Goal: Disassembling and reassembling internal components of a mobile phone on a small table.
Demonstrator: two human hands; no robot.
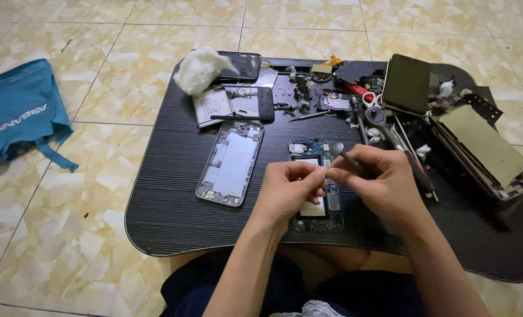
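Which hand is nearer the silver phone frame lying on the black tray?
Left. The left hand sits just right of the silver phone frame, above the circuit board. The right hand, holding a thin tool, is farther right.

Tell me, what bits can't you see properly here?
Head view only:
- Lower phone board: hidden under the left hand and right hand.
- Tool tip: hidden between the fingers.
- What the left fingertips pinch: too small.
- Parts pile: too cluttered to sort.
- Tray: right edge cut off by the picture.
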